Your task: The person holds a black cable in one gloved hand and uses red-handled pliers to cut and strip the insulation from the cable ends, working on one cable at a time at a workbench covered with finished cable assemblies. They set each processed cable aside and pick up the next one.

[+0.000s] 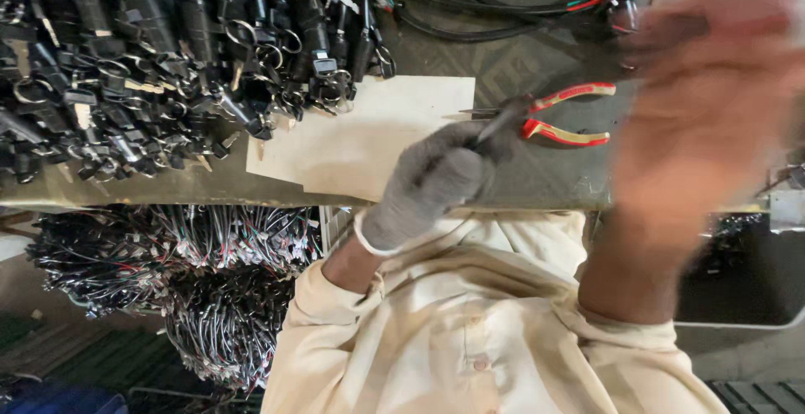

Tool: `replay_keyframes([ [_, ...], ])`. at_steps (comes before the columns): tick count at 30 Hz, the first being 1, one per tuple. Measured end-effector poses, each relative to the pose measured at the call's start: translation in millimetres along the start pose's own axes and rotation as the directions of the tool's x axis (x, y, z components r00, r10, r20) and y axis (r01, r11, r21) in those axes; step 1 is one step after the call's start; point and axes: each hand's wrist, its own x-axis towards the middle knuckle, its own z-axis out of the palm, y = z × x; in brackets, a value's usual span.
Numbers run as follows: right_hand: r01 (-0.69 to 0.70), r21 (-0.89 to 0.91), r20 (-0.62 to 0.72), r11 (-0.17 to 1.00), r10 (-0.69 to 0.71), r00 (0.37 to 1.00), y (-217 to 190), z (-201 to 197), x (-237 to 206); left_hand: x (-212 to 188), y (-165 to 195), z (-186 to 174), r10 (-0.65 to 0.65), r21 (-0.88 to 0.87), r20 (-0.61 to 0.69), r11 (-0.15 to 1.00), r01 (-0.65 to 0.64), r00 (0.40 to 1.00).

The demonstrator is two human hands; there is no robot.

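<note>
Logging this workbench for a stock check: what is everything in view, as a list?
Key-and-lock parts: many, black with metal rings, piled upper left on bench.
Sheets: a few, pale, bench centre.
Pliers: one, red-yellow handles, right of sheets.
Cables: several, black, top.
Wire bundles: many, dark, below bench edge.
Shirt: one, cream.
Left hand: grey glove, gripping a thin dark tool.
Right hand: bare, blurred, raised.
</note>
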Motion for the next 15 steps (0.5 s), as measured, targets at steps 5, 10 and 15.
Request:
replay_keyframes([
  [5, -0.567, -0.135, 0.3, 0.813, 0.579, 0.758, 58, 33, -33, 5, 15, -22, 0.177, 0.308, 0.035, 0.934, -0.179, 0.984],
  [10, 0.047, -0.88, 0.173, 0.473, 0.227, 0.958, 71, 6, -56, 5, -2, -7, 0.458, 0.637, -0.063, 0.702, -0.317, 0.887],
  [15, -0.002, -0.751, 0.15, 0.66, 0.174, 0.973, 65, 18, -42, -5, -25, 0, 0.236, 0.134, -0.126, 0.967, -0.219, 0.964],
])
